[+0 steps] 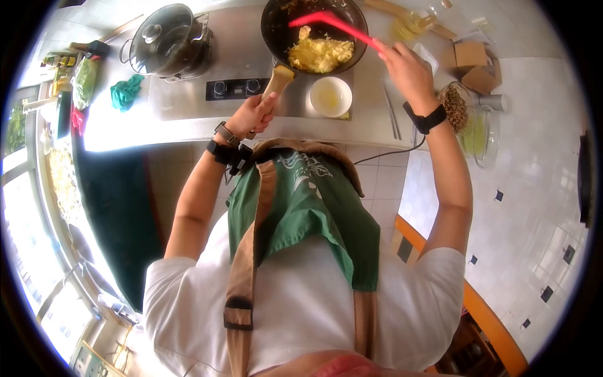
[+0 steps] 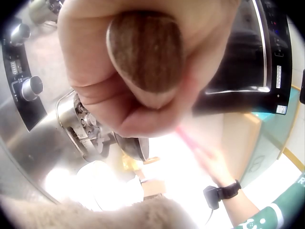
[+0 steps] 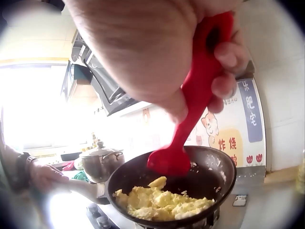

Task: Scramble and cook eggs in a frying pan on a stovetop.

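Note:
My left hand grips the wooden handle of a dark frying pan; in the left wrist view the handle's rounded end pokes out of the fist. Scrambled egg lies in yellow clumps along the pan's near side. Curled around a red spatula, my right hand is at the pan's right. In the right wrist view the spatula's blade is over the pan, just behind the egg, with small bits stuck to the pan wall.
A white bowl with yellowish residue stands right below the pan. Chopsticks lie to its right. On the left are a lidded pot and a teal cloth. An oil bottle and a cardboard box stand at the right.

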The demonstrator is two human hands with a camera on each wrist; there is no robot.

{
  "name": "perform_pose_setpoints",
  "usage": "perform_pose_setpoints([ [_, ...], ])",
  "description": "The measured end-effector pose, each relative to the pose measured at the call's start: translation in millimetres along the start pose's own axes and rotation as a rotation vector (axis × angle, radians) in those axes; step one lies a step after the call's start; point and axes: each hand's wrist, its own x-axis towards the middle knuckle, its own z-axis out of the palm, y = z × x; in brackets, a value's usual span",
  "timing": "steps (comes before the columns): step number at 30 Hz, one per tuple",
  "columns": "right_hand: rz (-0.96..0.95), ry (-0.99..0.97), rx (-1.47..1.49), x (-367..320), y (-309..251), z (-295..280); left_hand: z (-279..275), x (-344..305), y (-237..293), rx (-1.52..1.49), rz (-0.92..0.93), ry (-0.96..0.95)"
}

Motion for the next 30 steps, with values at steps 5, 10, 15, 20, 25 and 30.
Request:
perform_pose_setpoints([
  [5,-0.057,-0.148,-0.067,2,30,-36,-2,0,-5,0.0,0.002,0.001],
  [10,-0.065,-0.207,-0.217,12,57,-39,-18,-10,1,0.123,-0.033,0.039],
  [15,-0.048,-0.488,0.016,30,62,-45,-19,-24,12,0.195,-0.05,0.033],
  [20,0.064,-0.742,0.41,30,114,6,-19,-19,7,0.127,-0.049,0.015],
  [25,0.488,-1.021,0.878,4,93,39,-16,-13,6,-0.023,-0.053,-0.02],
  [30,0.615,-0.882,1.113,-13,48,56,-10,-12,11,0.073,-0.067,0.013],
])
